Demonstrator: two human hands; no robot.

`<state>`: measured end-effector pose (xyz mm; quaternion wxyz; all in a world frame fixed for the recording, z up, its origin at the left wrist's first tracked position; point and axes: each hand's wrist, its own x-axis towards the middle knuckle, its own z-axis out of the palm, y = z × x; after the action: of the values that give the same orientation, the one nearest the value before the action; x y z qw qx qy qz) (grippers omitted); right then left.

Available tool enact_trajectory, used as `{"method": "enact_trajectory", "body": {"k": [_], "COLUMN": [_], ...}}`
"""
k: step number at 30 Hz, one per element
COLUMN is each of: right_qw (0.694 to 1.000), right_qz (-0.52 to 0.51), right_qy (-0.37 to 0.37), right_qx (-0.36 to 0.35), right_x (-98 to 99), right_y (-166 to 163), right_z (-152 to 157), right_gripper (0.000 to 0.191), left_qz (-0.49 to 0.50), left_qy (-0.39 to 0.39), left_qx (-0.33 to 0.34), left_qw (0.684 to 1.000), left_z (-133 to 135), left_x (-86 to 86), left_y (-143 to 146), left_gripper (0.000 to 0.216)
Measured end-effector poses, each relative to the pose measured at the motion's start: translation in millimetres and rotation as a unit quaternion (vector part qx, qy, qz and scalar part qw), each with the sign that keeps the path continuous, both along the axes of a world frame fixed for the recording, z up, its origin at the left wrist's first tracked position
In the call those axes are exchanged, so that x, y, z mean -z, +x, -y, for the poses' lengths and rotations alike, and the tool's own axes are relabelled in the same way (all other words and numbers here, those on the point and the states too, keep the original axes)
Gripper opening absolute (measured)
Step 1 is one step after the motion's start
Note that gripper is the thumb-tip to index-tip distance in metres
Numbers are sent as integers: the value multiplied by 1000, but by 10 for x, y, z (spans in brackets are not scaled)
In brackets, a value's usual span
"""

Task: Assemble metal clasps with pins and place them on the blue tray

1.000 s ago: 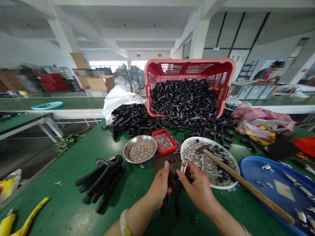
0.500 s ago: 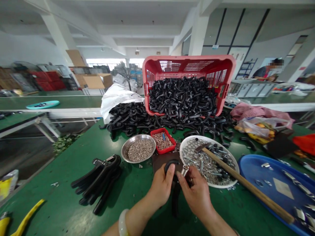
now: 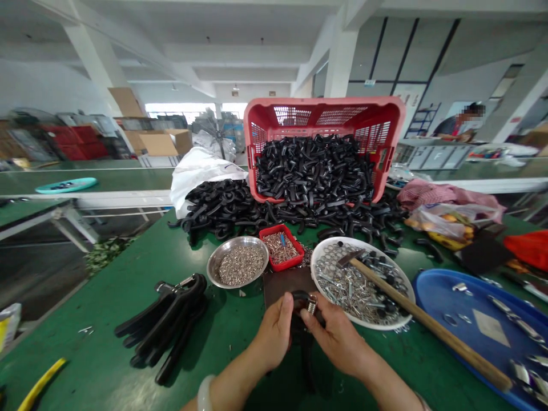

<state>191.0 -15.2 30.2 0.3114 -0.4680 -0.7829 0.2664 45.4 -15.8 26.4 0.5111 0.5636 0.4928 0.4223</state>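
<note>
My left hand point(image 3: 274, 330) is closed around a curved black plastic handle point(image 3: 301, 295), whose hooked end shows above my fingers. Pinched in my right hand point(image 3: 338, 334) is a metal coil spring point(image 3: 311, 305), right beside the hooked end. A second black handle point(image 3: 307, 365) hangs down below my hands; my fingers hide where it joins the spring. Both hands are close together over a dark plate point(image 3: 274, 282) on the green table. To the left lie several black hand grips point(image 3: 165, 325) with springs at their tops.
A metal bowl point(image 3: 209, 273) of small rivets, a red tray point(image 3: 286, 265) of pins and a white dish point(image 3: 317, 281) of hardware stand ahead. A hammer point(image 3: 398, 294) lies across the dish and a blue tray point(image 3: 436, 342). Behind, a red basket point(image 3: 325, 103) spills black handles.
My hands have come closer together, bringing the spring up to the hooked end of the black handle. The view has shifted slightly.
</note>
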Motion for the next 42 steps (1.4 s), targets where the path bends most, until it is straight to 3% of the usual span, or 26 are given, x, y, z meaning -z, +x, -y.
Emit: {"method": "enact_trajectory", "body": {"k": [8,12,15,18,24,26,29,31,32,33,35,36,38,42], "right_qw": [992,992,997,997,963,944,913,916,933,956,990,984,971,961], "right_qz": [128,129,47,-66,-221,-265,-321,-260,-189,-94,98,163,207,252], "right_qy": [-9,-11,-21,-30,-114,-160,-249,-303,-301,-271,-101,-16,47,73], "right_qx": [16,-11,-51,-21,99,112,45,-31,-53,-55,16,66,109,89], "right_x": [160,127,127,181,236,251,265,229,191,142,20,-44,-156,-239], "right_y": [-81,-90,-108,-142,-193,-207,-158,-36,49,143,319,382,421,139], "right_z": [84,27,-73,-212,-397,-363,-282,-279,-310,-366,-544,-658,-910,-1409], "right_gripper": [35,34,36,42,52,51,49,47,43,38,32,31,28,20], "left_qz": [-32,-70,-129,-237,-414,-434,-446,-451,-456,-465,-488,-500,-517,-527], "left_qy": [15,37,54,51,157,157,171,182,185,186,193,199,209,205], "left_qx": [59,46,28,14,-3,-11,4,32,44,52,69,82,117,167], "left_qw": [998,996,990,970,897,887,878,873,870,864,849,839,822,807], "left_z": [14,-10,-79,-170,-238,-246,-282,-331,-365,-406,-498,-546,-632,-713], "left_x": [47,138,178,153,157,218,260,221,185,145,74,50,38,150], "left_y": [-25,-34,-50,-61,-3,12,-10,-43,-58,-69,-73,-66,-46,-45], "left_gripper": [54,53,55,64,122,121,114,108,102,96,89,89,92,97]}}
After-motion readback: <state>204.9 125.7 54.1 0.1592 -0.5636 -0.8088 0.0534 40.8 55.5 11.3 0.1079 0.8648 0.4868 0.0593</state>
